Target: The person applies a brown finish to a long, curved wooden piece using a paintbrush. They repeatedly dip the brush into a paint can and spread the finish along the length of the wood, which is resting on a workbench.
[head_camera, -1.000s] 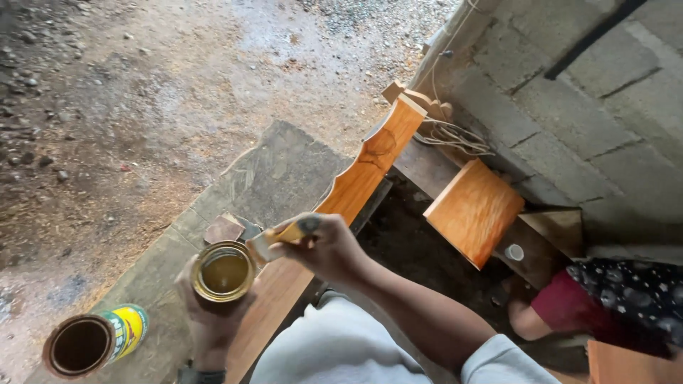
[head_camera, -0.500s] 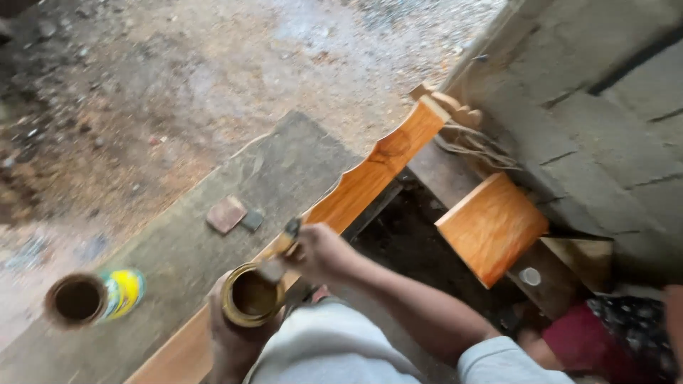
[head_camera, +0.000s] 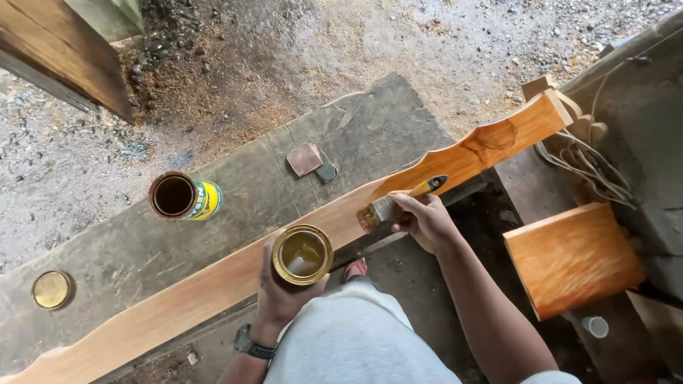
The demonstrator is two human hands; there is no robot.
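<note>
The long wavy board lies slanted across the grey bench. The left hand wraps around a small open tin of brown liquid. The right hand pinches a paintbrush, bristles touching the board's near edge. Another tin stands farther left.

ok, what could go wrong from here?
1. The open tin in the left hand sits right above the person's lap; a tilt could spill it.
2. The second open tin stands near the bench edge and might get knocked off.
3. The brush in the right hand could drip off the narrow plank.
</note>
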